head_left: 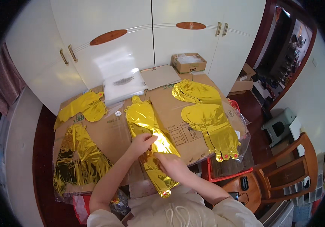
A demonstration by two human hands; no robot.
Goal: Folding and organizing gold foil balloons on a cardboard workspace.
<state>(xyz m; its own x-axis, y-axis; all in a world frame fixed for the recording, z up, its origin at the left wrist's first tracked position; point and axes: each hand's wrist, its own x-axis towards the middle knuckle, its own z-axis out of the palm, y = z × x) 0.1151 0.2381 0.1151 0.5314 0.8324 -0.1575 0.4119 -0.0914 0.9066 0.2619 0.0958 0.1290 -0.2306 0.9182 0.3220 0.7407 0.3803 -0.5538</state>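
Note:
A flat, uninflated gold foil balloon (143, 113) lies lengthwise in front of me, its lower end reaching over the table's near edge. Partway down it, my left hand (143, 144) has its fingers closed on the foil at the left side. My right hand (173, 166) is lower and to the right, gripping a fold of the same balloon, with its fingertips partly hidden by the foil. Bright glare covers the foil between the hands.
More flat gold foil balloons lie at the far left (83, 107), near left (80, 159) and right (211, 121) of the cardboard-covered table (113, 140). Behind are a stack of clear plastic bags (123, 89), a cardboard sheet (160, 77) and a small box (189, 66). A wooden chair (283, 168) stands right.

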